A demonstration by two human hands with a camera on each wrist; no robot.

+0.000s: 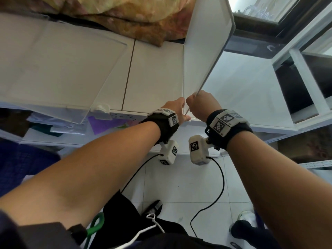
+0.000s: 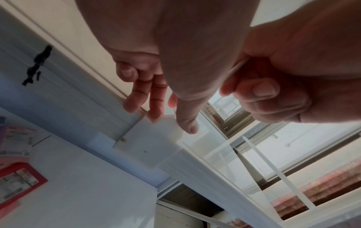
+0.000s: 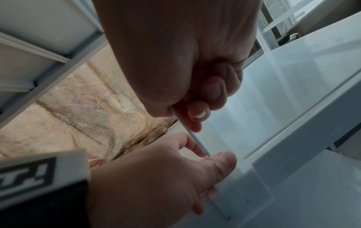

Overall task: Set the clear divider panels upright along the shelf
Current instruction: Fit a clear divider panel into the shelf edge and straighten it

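A clear divider panel (image 1: 206, 51) stands on edge across the white shelf (image 1: 152, 69). My right hand (image 1: 193, 101) grips its front edge in a fist, the thin edge running out below the fingers (image 3: 197, 123). My left hand (image 1: 184, 108) is just below, at the shelf's front lip. Its thumb (image 3: 224, 158) and fingertips (image 2: 154, 115) pinch the white clip (image 2: 148, 141) where the panel's bottom corner meets it. A second clear panel (image 1: 62, 65) leans over to the left, with its own white clip (image 1: 102, 110) at the front.
A folded patterned blanket (image 1: 134, 15) lies at the back of the shelf. White window frames (image 1: 296, 69) stand to the right. Purple paper and packets (image 1: 104, 124) fill the shelf below. Black cables (image 1: 222, 186) hang over the tiled floor by my feet.
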